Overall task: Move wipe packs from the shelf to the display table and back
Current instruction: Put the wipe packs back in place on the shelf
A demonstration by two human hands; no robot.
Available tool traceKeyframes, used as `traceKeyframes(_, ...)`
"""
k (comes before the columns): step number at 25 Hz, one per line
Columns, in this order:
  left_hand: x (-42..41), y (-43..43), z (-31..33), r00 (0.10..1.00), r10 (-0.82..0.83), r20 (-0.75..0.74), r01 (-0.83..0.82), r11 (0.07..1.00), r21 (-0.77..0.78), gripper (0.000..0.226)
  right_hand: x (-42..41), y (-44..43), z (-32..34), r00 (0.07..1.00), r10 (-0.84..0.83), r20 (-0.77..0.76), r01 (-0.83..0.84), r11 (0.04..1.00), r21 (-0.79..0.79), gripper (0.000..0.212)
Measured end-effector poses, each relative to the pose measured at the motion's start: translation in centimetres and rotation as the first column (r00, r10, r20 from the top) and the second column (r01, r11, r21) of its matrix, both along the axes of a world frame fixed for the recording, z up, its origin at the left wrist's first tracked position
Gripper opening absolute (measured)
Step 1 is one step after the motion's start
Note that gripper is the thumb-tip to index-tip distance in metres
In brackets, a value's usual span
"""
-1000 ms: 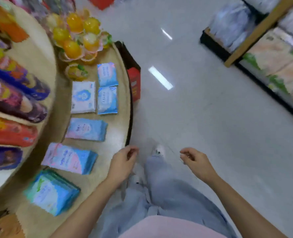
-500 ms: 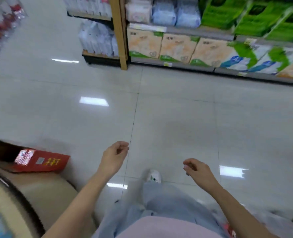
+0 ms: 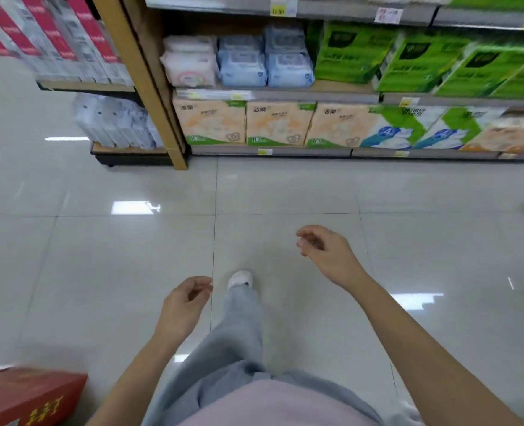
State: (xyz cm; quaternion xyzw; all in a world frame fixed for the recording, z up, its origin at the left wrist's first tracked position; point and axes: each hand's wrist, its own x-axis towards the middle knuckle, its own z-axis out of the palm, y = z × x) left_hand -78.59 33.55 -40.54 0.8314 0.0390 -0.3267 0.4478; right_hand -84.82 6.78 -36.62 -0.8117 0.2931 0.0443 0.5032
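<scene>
Ahead on the shelf (image 3: 316,95), the wipe packs (image 3: 263,61) sit nearer than half a second ago. A red box (image 3: 30,395) now shows at lower left. Left hand (image 3: 184,304) and right hand (image 3: 326,252) hang loosely curled, holding nothing.

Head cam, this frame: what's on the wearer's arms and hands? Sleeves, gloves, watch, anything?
Nothing on either. The left hand and right hand are bare: no gloves, and no ring, watch or band shows. Both forearms are uncovered as far as the frame reaches, so no sleeve is visible. Other clothing: pale pink top, loose light-blue jeans, white shoe.
</scene>
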Motion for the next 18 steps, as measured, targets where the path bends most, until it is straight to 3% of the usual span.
traceKeyframes(9,24.5,-18.7,6.4,0.925,-0.329,0.190,0.348,0.934,-0.076,0.016,8.6,-11.0,0.4,0.961,-0.269,-0.065,0.270,0.963,0.010,0.014)
traceKeyframes(14,32.7,-30.6,9.4,0.887,-0.353,0.299,0.412,0.896,-0.165,0.019,13.9,-19.7,0.2,0.953,-0.301,-0.041,0.302,0.953,0.024,0.014)
traceKeyframes(18,36.3,-38.1,11.0,0.898,-0.278,0.340,0.360,0.910,-0.207,0.024,20.5,-28.9,2.7,0.966,-0.252,0.065,0.253,0.967,-0.015,0.023)
